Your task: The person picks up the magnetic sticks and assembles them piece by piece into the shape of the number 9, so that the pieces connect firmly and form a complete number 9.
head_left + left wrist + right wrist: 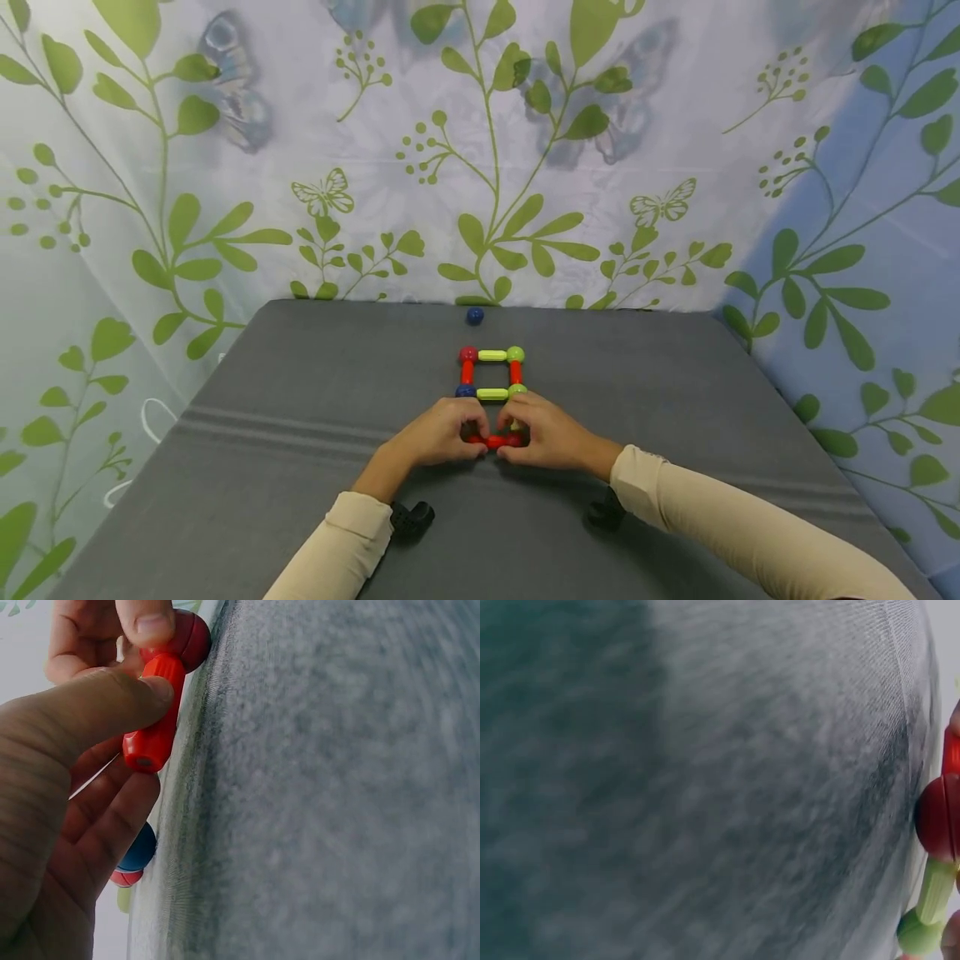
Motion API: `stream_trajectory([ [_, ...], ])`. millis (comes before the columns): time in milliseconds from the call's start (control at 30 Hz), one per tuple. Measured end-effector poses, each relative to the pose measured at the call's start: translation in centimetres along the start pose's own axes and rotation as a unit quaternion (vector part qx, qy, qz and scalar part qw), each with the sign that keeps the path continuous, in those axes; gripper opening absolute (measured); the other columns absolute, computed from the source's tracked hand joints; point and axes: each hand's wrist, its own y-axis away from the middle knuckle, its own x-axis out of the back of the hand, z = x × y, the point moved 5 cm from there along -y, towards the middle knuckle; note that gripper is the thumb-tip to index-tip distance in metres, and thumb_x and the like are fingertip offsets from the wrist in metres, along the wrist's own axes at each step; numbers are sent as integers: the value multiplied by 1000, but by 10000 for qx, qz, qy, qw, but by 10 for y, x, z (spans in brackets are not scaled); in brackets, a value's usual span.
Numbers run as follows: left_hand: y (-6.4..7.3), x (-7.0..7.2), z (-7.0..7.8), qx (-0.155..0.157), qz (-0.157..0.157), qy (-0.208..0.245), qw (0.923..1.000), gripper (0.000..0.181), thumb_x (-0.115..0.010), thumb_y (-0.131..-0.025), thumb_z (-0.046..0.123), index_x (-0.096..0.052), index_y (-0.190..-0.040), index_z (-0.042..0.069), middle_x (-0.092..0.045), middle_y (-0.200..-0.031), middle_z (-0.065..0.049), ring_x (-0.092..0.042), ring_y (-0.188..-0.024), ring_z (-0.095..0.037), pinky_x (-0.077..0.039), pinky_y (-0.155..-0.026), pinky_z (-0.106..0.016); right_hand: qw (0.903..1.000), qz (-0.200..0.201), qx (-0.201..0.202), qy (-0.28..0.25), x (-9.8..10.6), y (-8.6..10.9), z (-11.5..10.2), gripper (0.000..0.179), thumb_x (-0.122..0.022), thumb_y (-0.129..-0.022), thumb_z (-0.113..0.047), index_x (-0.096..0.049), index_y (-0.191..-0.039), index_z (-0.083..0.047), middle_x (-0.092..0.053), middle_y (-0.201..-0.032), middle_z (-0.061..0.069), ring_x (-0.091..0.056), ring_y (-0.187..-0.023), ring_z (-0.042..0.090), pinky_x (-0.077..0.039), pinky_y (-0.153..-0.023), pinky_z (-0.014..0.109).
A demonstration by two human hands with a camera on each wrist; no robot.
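My left hand (447,429) pinches a red magnetic rod (154,724) between thumb and fingers. One end of that rod meets a dark red ball (187,641), while its other end shows bare. Fingers of my right hand (549,433) hold this ball, with the thumb on it. In the right wrist view, a light green rod (935,889) runs from the dark red ball (936,817) to a green ball (919,935). Just beyond both hands lies a square of rods and balls, with a blue ball (466,390) at its near left corner and a green ball (517,389) at its near right.
A separate dark blue ball (475,316) lies near the far edge of the grey table (315,367). The square's far corners are a red ball (468,355) and a yellow-green ball (515,355). Behind the table hangs a leaf-patterned curtain (360,158).
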Motion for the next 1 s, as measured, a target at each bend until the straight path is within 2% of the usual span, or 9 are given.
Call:
stream_trajectory([
  [133,0,-1,-1,28,17,157,9999,20,-84,-83,7,-67,-88,17,-61,-92,8,-59,-82,-4,-52,-73,-21,9995,127,299,-38,-1,-4,-2,23,-83,-86,-23,-66,-100,-16,-60,-96,-2,-54,-79,14,-46,-68,24],
  [300,0,-1,-2,148,-40,381,9992,22,-84,-82,4,-66,-87,16,-60,-91,7,-61,-84,-5,-54,-75,-21,9975,128,643,-263,-5,-5,-2,23,-83,-85,-14,-65,-99,-14,-61,-92,-1,-54,-71,9,-46,-61,18],
  [500,0,1,-3,197,-90,500,9985,22,-84,-82,2,-66,-87,15,-60,-92,6,-63,-85,-5,-55,-75,-21,9965,214,780,-201,-8,-6,-3,22,-83,-82,-9,-67,-96,-14,-62,-92,-5,-54,-71,7,-44,-62,17],
  [600,0,6,-3,281,-106,654,9974,18,-83,-83,3,-69,-90,12,-63,-94,2,-65,-87,-9,-56,-77,-25,9957,245,837,-302,-8,-7,-3,22,-83,-82,-6,-68,-96,-14,-63,-92,-4,-56,-72,7,-46,-62,17],
  [700,0,20,-5,368,116,753,9964,16,-82,-84,6,-71,-95,7,-67,-96,-5,-68,-88,-18,-58,-79,-32,9955,201,842,-396,-10,-8,-2,21,-82,-83,-5,-67,-96,-13,-63,-92,-3,-56,-71,7,-46,-61,16],
  [800,-4,41,-10,391,570,739,9949,17,-82,-86,7,-71,-98,5,-68,-98,-11,-68,-90,-25,-58,-79,-39,9962,138,761,-394,-11,-7,-1,20,-81,-84,-6,-67,-96,-14,-63,-92,-4,-55,-70,6,-45,-60,15],
  [1000,-17,84,-28,515,1427,541,9869,13,-80,-88,8,-72,-98,7,-68,-99,-8,-66,-92,-27,-57,-80,-44,9977,46,614,-283,-12,-6,2,20,-83,-84,-11,-68,-97,-14,-64,-92,-6,-54,-72,5,-44,-61,15],
])
